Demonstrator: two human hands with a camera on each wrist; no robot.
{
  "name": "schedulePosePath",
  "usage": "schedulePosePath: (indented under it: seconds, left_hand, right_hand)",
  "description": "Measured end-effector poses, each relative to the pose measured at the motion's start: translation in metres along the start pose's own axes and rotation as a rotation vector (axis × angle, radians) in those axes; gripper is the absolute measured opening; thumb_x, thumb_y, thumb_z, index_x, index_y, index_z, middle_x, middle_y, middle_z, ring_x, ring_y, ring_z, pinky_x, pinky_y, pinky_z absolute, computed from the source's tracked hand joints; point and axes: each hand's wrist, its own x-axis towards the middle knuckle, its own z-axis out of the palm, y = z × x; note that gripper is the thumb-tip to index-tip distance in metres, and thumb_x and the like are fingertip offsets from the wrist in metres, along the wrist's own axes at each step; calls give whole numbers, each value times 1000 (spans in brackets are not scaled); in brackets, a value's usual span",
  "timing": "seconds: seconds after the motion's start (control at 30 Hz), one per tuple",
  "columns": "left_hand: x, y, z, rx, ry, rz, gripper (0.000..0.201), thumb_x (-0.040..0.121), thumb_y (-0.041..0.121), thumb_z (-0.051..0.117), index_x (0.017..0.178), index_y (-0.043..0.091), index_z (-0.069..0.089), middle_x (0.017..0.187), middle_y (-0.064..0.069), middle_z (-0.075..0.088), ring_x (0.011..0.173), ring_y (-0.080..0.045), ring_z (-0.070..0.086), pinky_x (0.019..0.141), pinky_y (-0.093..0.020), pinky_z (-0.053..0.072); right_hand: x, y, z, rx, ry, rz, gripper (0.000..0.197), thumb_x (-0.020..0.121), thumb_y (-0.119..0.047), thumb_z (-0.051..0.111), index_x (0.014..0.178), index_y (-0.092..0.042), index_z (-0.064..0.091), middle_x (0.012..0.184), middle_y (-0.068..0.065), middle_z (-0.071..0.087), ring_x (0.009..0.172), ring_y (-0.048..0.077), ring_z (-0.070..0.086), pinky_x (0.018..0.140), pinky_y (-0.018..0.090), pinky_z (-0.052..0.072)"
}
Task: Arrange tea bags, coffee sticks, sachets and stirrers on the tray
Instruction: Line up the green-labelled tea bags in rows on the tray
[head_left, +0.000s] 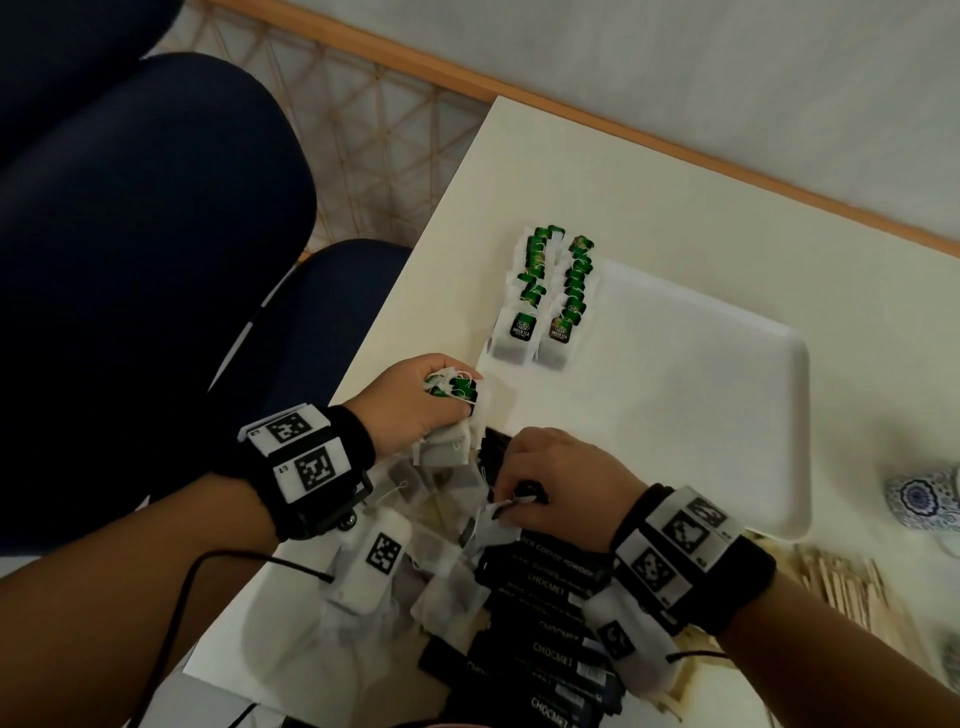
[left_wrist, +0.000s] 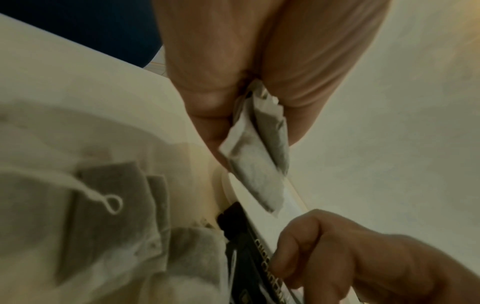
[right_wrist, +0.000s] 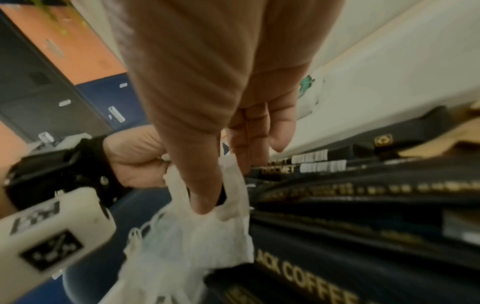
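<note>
Head view: a bunch of tea bags (head_left: 453, 388) is clutched in the left hand (head_left: 415, 402) beside the tray (head_left: 727, 415); another tea bag (right_wrist: 207, 226) is pinched by the right hand (head_left: 558, 480) just beneath. Strings should be untangled before rows (head_left: 545, 301) are extended.

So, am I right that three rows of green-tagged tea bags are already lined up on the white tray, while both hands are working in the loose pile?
Not quite: the head view shows two rows of tea bags on the tray, not three. The rest holds: the left hand and right hand are both at the loose pile.
</note>
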Motion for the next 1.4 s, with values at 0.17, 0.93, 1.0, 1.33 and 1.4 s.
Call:
schedulePosePath:
  seconds: [0.17, 0.93, 1.0, 1.33, 1.4]
  left_hand:
    - [-2, 0, 2, -28, 3, -3, 26, 84, 0, 64, 100, 21, 66, 97, -6, 67, 88, -17, 62, 86, -33, 53]
    - [25, 12, 2, -92, -5, -27, 24, 86, -1, 62, 95, 21, 65, 96, -7, 66, 90, -22, 61, 94, -45, 51]
    - [26, 13, 5, -109, -9, -35, 22, 86, 0, 62, 96, 20, 65, 97, -9, 67, 90, -23, 61, 94, -46, 51]
    - [26, 25, 18, -354, 0, -138, 11, 93, 5, 50, 94, 9, 61, 83, -13, 58, 71, -23, 55, 68, -33, 46]
    - [24, 27, 19, -436, -4, -149, 12, 96, 11, 49, 99, 9, 60, 88, -13, 62, 71, -20, 60, 61, -28, 50]
  right_hand:
    - [-12, 5, -27, 278, 44, 75, 12, 83, -29, 70, 96, -29, 72, 75, -20, 65, 73, -3, 61, 69, 11, 46]
    - [58, 81, -75, 149, 397, 477, 21, 91, -30, 57, 110, -28, 65, 89, -8, 62, 88, 16, 57, 75, 26, 41]
    - [53, 78, -74, 156, 484, 425, 19, 90, -30, 59, 109, -29, 63, 90, -8, 62, 89, 15, 58, 78, 29, 45]
    - [27, 5, -41, 129, 443, -36, 11, 85, -38, 67, 92, -29, 68, 74, -15, 56, 70, 2, 51, 64, 18, 43]
    - [30, 3, -35, 191, 435, 52, 21, 84, -41, 67, 102, -31, 64, 76, -12, 58, 72, 3, 53, 66, 21, 44]
